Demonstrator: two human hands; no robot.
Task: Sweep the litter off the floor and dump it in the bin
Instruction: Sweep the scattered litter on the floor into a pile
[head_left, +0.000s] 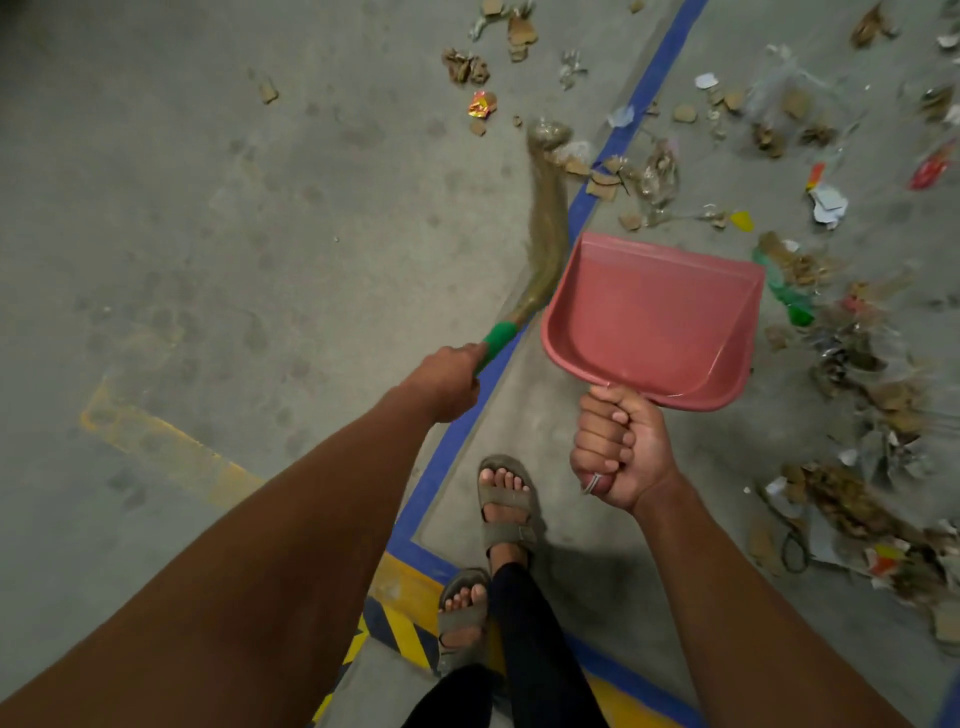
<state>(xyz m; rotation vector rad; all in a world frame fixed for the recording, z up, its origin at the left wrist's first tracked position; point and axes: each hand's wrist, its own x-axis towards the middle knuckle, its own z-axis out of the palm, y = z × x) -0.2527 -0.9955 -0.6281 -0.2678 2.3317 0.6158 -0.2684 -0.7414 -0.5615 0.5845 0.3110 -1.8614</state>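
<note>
Grey concrete floor (208, 208) fills the view, crossed by a blue line (644, 88) and yellow paint. Litter (841, 322) lies mostly right of that line, in a loose band down the right side, with more scraps (465, 66) at the top; no bin shows. The left hand (449, 382) grips the broom (545, 223) by its green neck, fingers wrapped round it; the bristle end is blurred and sits beside scraps on the line. The right hand (615, 449) is clenched round the handle of the red dustpan (654, 317), which looks empty and seems held off the floor, mouth toward the litter.

Risks, as I judge them: a hard stroke could flick the light paper and plastic wider instead of gathering it. A pan kept raised or tilted lets scraps slide under its lip. Clear film among the litter may cling to the bristles. The sandalled feet (506, 499) stand close behind the pan, so a backward stroke could drag dirt over the toes.

Open floor lies wide to the left, good room for swinging. The right side is crowded, and the litter runs past the frame edge.
</note>
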